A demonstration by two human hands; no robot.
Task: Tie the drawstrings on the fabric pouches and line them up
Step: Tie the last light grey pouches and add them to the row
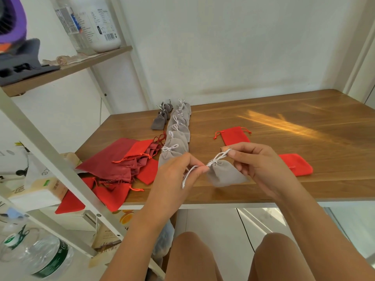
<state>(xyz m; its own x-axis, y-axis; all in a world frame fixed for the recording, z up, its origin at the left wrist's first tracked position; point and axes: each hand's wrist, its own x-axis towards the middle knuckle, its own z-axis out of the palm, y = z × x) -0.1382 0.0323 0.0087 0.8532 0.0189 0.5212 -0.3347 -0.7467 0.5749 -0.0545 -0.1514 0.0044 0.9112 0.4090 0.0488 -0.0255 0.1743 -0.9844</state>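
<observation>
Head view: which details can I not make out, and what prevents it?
Head view only:
- Knot of the drawstring on the light grey pouch: fingertips of left hand and right hand partly cover it.
- Printed red pouch: right hand hides part; print too small.
- Row of tied grey pouches: far ones overlap, uncountable.
- Red pouch pile: shelf post crosses it.
</observation>
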